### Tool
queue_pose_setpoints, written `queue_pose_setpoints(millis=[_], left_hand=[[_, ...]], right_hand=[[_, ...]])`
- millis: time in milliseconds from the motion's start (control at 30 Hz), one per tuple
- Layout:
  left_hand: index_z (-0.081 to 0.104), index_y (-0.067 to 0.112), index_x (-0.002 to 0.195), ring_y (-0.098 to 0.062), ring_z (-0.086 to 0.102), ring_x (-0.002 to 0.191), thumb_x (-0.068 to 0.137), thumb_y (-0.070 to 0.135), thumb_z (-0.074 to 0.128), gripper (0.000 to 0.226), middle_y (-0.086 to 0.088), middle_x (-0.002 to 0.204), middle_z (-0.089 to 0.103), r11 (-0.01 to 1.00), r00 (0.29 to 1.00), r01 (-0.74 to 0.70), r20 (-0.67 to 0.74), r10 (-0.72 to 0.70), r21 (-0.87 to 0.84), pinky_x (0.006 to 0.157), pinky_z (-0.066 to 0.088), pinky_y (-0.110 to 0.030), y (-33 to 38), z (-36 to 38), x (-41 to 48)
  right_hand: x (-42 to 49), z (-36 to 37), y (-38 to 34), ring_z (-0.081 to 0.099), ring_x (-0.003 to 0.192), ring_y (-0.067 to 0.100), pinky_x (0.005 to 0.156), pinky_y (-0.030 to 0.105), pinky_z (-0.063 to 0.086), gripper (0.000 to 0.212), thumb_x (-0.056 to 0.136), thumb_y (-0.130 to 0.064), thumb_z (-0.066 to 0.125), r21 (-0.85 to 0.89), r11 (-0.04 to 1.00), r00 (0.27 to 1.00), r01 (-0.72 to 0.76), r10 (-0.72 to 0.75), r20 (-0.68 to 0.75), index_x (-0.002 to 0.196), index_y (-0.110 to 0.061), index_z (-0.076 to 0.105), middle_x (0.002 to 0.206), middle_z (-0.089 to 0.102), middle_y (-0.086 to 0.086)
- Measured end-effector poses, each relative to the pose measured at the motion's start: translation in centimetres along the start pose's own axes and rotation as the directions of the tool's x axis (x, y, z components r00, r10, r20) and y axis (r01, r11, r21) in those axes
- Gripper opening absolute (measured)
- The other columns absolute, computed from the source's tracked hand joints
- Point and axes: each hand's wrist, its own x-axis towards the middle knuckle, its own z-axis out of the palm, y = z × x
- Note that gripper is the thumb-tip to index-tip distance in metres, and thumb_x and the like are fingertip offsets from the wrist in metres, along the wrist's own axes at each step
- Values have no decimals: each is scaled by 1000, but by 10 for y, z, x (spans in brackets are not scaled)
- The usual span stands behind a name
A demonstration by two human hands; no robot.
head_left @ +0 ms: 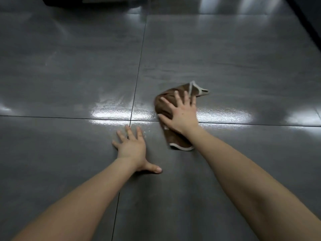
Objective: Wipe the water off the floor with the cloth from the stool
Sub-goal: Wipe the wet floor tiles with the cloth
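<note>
A brown cloth [177, 141] with a pale hem lies bunched on the dark grey tiled floor [69, 75], right of centre. My right hand [178, 113] presses flat on top of it, fingers spread, covering its middle. My left hand [132, 148] rests palm down on the bare floor to the left and nearer, fingers apart, holding nothing. A wet, grainy sheen [112, 112] shows on the tiles left of the cloth, and a wet sheen [224, 115] shows to its right, along the tile joint.
Dark grout lines cross just above my left hand. A dark object [86, 0] sits at the far top left, and a dark edge [309, 20] runs down the top right corner. Light glares off the glossy tiles.
</note>
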Motion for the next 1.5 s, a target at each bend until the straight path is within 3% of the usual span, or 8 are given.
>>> queue_pose_setpoints(millis=[200, 333, 533, 933, 1100, 1267, 1367, 1500], left_hand=[[-17, 5, 144, -54, -7, 138, 38, 78, 68, 154, -31, 151, -19, 1000, 1000, 2, 30, -2, 7, 109, 16, -66, 1, -4, -3], [-20, 5, 143, -54, -9, 138, 41, 77, 69, 153, -31, 151, -21, 1000, 998, 10, 57, -11, 18, 110, 15, -65, 2, -3, -2], [-22, 9, 143, -51, -9, 140, 41, 77, 69, 153, -26, 152, -21, 1000, 999, 19, 39, -20, 20, 110, 16, -65, 1, 0, 1], [7, 21, 144, -46, 39, 128, 65, 70, 59, 106, -29, 151, 10, 989, 993, 107, -44, -112, -101, 103, 40, -51, 5, 28, -49], [27, 18, 144, -29, 36, 136, 82, 48, 58, 75, -14, 150, 35, 982, 996, -87, 8, 90, -170, 111, 33, -35, 6, 37, -118], [43, 13, 137, -25, 43, 132, 88, 30, 58, 54, -11, 143, 47, 936, 991, -121, -94, 95, -331, 107, 34, -28, -12, 20, -178], [45, 15, 136, -24, 46, 130, 88, 29, 57, 52, -10, 141, 50, 922, 988, -109, -144, 59, -372, 107, 36, -30, -50, 0, -209], [51, 15, 130, -25, 51, 124, 88, 30, 56, 45, -11, 132, 57, 912, 982, -32, -185, -48, -409, 103, 39, -30, -121, -9, -243]], right_hand=[[53, -11, -21, 5, 148, 30, 115, 61, 0, 63, 86, -70, 34, -35, 985, 984, 167, -163, 77, 144, -49, 22, 161, 15, 5], [56, -25, 73, 1, 148, 30, 112, 65, -3, 68, 86, -71, 30, -17, 974, 974, -224, 224, 16, 147, -42, 21, 161, 12, 6], [-50, -32, 178, 3, 147, 34, 112, 67, -2, 73, 86, -70, 27, 27, 743, 743, -669, 669, -17, 149, -33, 24, 160, 13, 12], [-295, -10, 157, 5, 145, 41, 115, 63, 5, 71, 88, -67, 28, 14, 661, 662, -750, 750, 18, 150, -33, 20, 159, 12, 17], [-375, 9, 60, 27, 136, 52, 109, 65, 17, 71, 79, -66, 32, 50, 841, 842, -539, 537, 52, 141, -32, 43, 149, 37, 24], [-389, 20, -63, 31, 135, 52, 108, 62, 10, 67, 76, -66, 43, 70, 997, 985, -29, 17, 173, 137, -39, 44, 148, 39, 20], [-399, 29, -122, 31, 136, 50, 107, 62, 7, 68, 75, -67, 42, 74, 956, 919, 286, -295, 262, 138, -41, 41, 149, 39, 17], [-413, 36, -149, 38, 136, 40, 112, 63, 24, 69, 71, -71, 39, 17, 691, 642, 722, -680, 353, 136, -46, 39, 148, 43, 8]])
